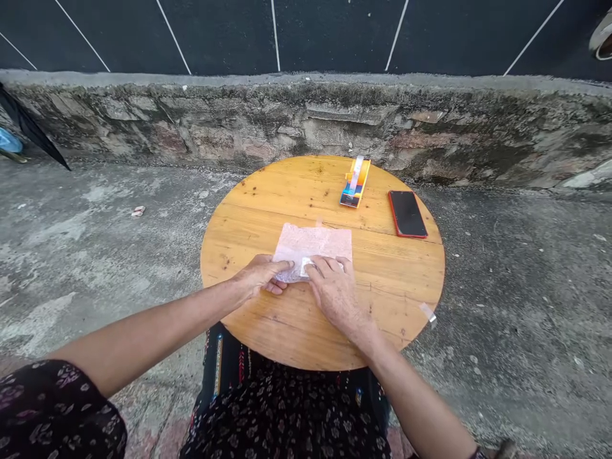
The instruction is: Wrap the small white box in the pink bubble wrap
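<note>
A sheet of pinkish bubble wrap (pixel 313 240) lies on the round wooden table (pixel 248 223), its near edge folded over. A small white item (pixel 305 266) shows at that fold, partly covered by my fingers; its kind I cannot make out. My left hand (pixel 262 274) grips the left end of the fold, thumb on top and fingers underneath. Over the right end of the same fold, my right hand (pixel 335 287) curls its fingers and holds the wrap down; its thumb is mostly hidden.
Toward the far edge stands a tape dispenser (pixel 356 182) with a roll on it. A phone (pixel 408 214) in a red case lies at the right. One tape strip (pixel 428 313) hangs on the table's right edge. Behind runs a stone wall base (pixel 287 121).
</note>
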Demonstrator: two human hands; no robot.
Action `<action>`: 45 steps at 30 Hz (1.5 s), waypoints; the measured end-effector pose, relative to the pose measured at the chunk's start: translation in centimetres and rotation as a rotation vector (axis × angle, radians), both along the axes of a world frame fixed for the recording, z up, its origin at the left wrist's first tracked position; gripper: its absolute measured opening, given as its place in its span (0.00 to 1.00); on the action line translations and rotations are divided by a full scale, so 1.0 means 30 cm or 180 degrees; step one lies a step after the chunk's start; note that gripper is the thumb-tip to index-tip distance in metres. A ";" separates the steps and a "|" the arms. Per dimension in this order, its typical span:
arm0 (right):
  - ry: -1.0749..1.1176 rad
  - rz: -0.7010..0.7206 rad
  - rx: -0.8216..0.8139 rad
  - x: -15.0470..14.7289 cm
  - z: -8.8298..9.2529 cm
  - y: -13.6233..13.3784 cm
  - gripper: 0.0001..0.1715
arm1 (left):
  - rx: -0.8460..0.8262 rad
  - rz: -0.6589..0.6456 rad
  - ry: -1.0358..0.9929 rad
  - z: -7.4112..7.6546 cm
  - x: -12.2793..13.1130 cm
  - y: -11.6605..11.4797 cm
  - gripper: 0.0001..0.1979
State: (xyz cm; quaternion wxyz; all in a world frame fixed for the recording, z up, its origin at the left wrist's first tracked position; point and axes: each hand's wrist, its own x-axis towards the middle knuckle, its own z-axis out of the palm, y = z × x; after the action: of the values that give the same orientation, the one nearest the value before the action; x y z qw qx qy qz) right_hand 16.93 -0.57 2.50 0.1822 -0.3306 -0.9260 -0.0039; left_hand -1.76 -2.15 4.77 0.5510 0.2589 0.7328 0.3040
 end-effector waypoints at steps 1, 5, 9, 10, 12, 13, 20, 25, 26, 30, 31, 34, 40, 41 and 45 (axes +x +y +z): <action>-0.0007 -0.0002 0.0002 -0.001 0.001 0.000 0.15 | 0.0017 0.0002 0.0005 -0.002 0.001 -0.001 0.15; -0.0072 -0.0014 0.0018 -0.003 0.008 0.001 0.16 | 0.0142 0.0071 0.0035 -0.008 0.008 -0.008 0.11; -0.0145 -0.0016 0.0060 -0.005 0.018 0.002 0.19 | 0.0208 0.0138 -0.0047 -0.010 0.012 -0.021 0.10; -0.0177 -0.0008 0.0079 -0.005 0.018 0.002 0.19 | 0.0207 0.0147 -0.0086 -0.012 0.011 -0.026 0.10; -0.0259 0.0002 0.0125 -0.006 0.018 0.005 0.18 | 0.0191 0.0167 -0.0178 -0.017 0.005 -0.033 0.11; -0.0290 -0.0003 0.0154 -0.007 0.017 0.007 0.17 | 0.0186 0.0181 -0.0225 -0.021 0.001 -0.035 0.12; -0.0421 0.0024 0.0180 -0.014 0.024 0.013 0.18 | 0.0234 0.0247 -0.0255 -0.050 -0.007 -0.025 0.13; -0.0518 0.0008 0.0159 -0.017 0.043 0.006 0.17 | 0.0399 0.0225 -0.0227 -0.044 0.006 -0.018 0.10; -0.0529 0.0000 0.0164 -0.017 0.044 0.006 0.17 | 0.0398 0.0218 -0.0247 -0.040 0.006 -0.019 0.11; -0.0556 0.0005 0.0153 -0.018 0.045 0.006 0.18 | 0.0302 0.0147 -0.0346 -0.025 0.001 -0.022 0.13; -0.0563 0.0017 0.0144 -0.018 0.045 0.007 0.18 | 0.0273 0.0125 -0.0351 -0.023 0.000 -0.021 0.13; -0.0570 0.0048 0.0135 -0.018 0.046 0.010 0.19 | 0.0178 0.0045 -0.0310 -0.022 -0.005 -0.010 0.12; -0.0536 0.0100 0.0118 -0.017 0.049 0.015 0.19 | -0.0022 -0.0293 -0.0118 -0.026 -0.019 0.030 0.08; -0.0530 0.0106 0.0109 -0.017 0.049 0.015 0.19 | 0.0003 -0.0353 -0.0071 -0.026 -0.019 0.035 0.07; -0.0509 0.0084 0.0064 -0.019 0.047 0.014 0.18 | 0.0171 -0.0525 0.0174 -0.026 -0.010 0.049 0.13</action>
State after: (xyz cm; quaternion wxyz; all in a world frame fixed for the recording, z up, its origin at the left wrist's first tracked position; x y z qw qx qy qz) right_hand 16.35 -0.15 3.92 0.1109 -0.3153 -0.9418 -0.0372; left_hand -2.08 -0.69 4.01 0.5468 0.3413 0.7153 0.2699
